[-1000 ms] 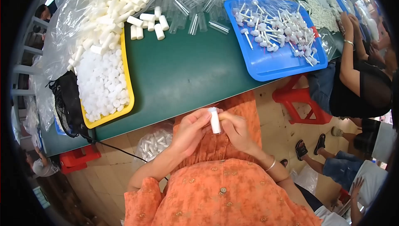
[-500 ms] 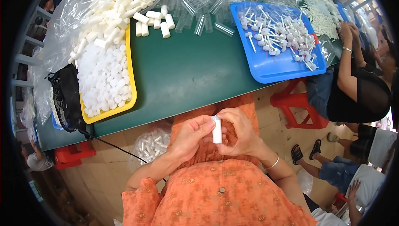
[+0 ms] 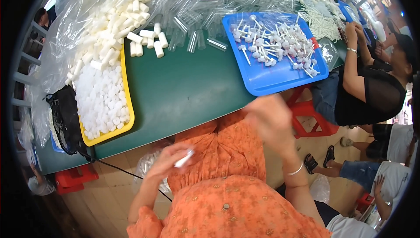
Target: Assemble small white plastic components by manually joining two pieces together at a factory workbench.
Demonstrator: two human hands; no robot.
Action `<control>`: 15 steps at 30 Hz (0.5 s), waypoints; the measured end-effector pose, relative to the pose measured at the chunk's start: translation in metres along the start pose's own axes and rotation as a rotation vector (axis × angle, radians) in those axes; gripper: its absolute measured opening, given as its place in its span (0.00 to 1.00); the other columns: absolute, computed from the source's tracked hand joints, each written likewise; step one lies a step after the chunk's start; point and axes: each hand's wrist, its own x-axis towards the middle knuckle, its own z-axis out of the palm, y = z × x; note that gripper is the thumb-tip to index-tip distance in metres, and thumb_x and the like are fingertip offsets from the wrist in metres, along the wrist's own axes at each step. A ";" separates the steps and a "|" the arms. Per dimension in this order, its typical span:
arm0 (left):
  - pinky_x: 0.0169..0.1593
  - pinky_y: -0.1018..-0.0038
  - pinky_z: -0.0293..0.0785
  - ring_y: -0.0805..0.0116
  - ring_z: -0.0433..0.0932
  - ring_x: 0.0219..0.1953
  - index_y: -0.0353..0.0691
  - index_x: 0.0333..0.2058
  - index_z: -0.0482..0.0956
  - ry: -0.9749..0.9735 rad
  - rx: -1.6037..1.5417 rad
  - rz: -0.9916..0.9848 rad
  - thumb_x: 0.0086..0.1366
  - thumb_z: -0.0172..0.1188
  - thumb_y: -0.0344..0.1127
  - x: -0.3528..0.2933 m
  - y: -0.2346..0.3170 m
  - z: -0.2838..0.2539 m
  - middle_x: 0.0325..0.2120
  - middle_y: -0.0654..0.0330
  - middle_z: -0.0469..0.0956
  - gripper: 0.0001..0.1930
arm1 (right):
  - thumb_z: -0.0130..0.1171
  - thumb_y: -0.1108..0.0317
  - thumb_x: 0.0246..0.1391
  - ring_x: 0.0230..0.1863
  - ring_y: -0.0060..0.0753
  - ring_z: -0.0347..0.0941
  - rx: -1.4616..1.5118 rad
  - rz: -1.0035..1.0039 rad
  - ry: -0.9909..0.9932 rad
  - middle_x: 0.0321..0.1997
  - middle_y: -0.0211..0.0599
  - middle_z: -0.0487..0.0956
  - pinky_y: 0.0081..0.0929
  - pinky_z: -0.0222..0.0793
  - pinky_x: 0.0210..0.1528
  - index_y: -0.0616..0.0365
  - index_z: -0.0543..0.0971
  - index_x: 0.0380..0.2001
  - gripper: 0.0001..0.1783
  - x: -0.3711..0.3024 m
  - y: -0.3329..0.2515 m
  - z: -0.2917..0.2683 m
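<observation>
My left hand, low over my lap, is closed on a small white cylinder, slightly blurred and tilted. Smeared by motion, my right hand is at the table's front edge, just short of the blue tray; its fingers cannot be made out. In that tray lies a loose heap of white sticks with pale round heads. To the left, a yellow tray holds many small white caps.
Cream-white cylinders spill from clear plastic beyond the yellow tray. Clear tubes cover the green table's far side. A black cable hangs beside a plastic bag. A co-worker sits right, near a red stool.
My hands have separated. The left carries the white cylinder down and left; the right has let go and moved up and right towards the blue tray. The whole view has shifted somewhat.
</observation>
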 end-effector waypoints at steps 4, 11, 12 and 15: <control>0.26 0.73 0.75 0.66 0.80 0.20 0.37 0.29 0.80 0.264 0.813 -0.281 0.62 0.57 0.38 -0.018 -0.090 -0.130 0.21 0.54 0.81 0.11 | 0.65 0.76 0.47 0.36 0.44 0.71 -0.336 0.176 0.151 0.32 0.40 0.76 0.35 0.68 0.39 0.61 0.78 0.33 0.08 0.023 0.063 -0.027; 0.49 0.58 0.77 0.54 0.82 0.45 0.42 0.53 0.75 0.201 1.736 -0.544 0.51 0.63 0.42 -0.035 -0.136 -0.166 0.43 0.51 0.82 0.28 | 0.69 0.71 0.44 0.39 0.45 0.71 -0.551 0.239 0.025 0.35 0.41 0.74 0.37 0.67 0.42 0.59 0.77 0.35 0.14 0.039 0.099 -0.015; 0.48 0.59 0.77 0.50 0.82 0.43 0.41 0.50 0.77 0.121 1.774 -0.357 0.51 0.66 0.47 -0.038 -0.126 -0.155 0.40 0.49 0.82 0.28 | 0.69 0.72 0.44 0.39 0.45 0.71 -0.531 0.251 0.000 0.35 0.41 0.73 0.37 0.67 0.42 0.59 0.77 0.36 0.14 0.041 0.100 -0.015; 0.45 0.62 0.76 0.59 0.81 0.41 0.40 0.45 0.81 -0.194 1.395 -0.042 0.62 0.61 0.43 -0.037 0.015 -0.051 0.34 0.54 0.83 0.17 | 0.68 0.74 0.44 0.38 0.46 0.71 -0.483 0.231 0.000 0.35 0.42 0.73 0.36 0.67 0.42 0.59 0.77 0.37 0.14 0.042 0.099 -0.012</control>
